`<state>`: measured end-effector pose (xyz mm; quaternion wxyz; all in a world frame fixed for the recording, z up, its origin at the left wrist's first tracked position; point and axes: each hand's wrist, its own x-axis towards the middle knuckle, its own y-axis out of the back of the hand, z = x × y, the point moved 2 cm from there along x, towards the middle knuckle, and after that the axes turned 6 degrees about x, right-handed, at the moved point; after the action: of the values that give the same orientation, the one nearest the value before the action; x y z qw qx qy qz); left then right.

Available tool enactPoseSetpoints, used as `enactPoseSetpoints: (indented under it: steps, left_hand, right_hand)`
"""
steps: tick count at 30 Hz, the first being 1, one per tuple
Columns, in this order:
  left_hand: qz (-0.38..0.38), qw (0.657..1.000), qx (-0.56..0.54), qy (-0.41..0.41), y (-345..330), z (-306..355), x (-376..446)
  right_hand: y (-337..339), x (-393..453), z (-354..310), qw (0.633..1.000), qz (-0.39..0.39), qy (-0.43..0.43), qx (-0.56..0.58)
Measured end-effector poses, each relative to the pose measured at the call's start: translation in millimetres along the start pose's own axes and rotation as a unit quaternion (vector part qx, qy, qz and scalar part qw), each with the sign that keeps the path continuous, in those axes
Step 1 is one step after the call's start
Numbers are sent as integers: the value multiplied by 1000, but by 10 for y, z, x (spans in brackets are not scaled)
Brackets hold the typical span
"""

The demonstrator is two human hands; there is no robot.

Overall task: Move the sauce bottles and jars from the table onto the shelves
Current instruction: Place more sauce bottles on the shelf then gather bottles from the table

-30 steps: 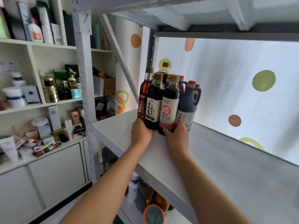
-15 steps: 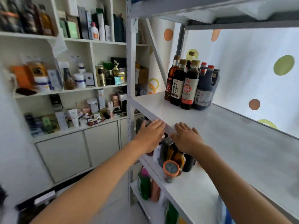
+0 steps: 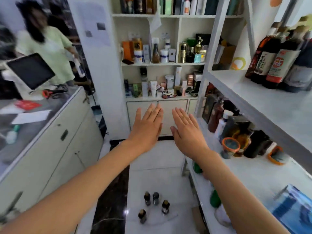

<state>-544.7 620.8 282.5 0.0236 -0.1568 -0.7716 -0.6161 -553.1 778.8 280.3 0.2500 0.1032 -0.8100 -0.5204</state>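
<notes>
My left hand (image 3: 146, 126) and my right hand (image 3: 186, 130) hover side by side in mid-air with straight fingers, holding nothing, left of the white metal rack. Several dark sauce bottles (image 3: 278, 59) stand together on the rack's upper shelf (image 3: 253, 97) at the right. On the shelf below sit more bottles and orange-lidded jars (image 3: 231, 146). Far below my hands, several small dark bottles (image 3: 154, 206) stand upright on the white floor.
A white wall unit (image 3: 162, 65) packed with cosmetics boxes and jars faces me. A counter with cabinets (image 3: 50, 132) runs along the left, carrying a tablet (image 3: 31, 70). A person in a pale green top (image 3: 49, 48) stands behind it. A blue packet (image 3: 293, 208) lies on the lower shelf.
My hands let go of the bottles on the upper shelf, drew back off the shelf edge and now hang free. The view turned left and down, revealing the counter, floor bottles and the person.
</notes>
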Motion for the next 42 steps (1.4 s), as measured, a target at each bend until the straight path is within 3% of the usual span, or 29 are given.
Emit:
enactPoseSetpoints:
  steps: [7,14,26,36,42]
  left_hand:
    - [-18,991,21,131,-3,-1235,-1343]
    - [-42,967,14,252,-184,-2372,-2999]
    - [-81,877,-34,472,-616,-4049,-5962]
    - [-48,785,-134,603,-1144,-4633,-7069]
    - [-7,752,-182,633,-1482,-4935,-7043]
  right_hand:
    - [-653,11,-1387,991,-37,117,53]
    - [-1462,-85,-3266,961,-91,243,95]
    - [-3051,-727,-6288,888,-219,373,158]
    - [-4007,-888,-7313,860,-334,307,231]
    - [-4590,-526,-7435,875,-358,149,289]
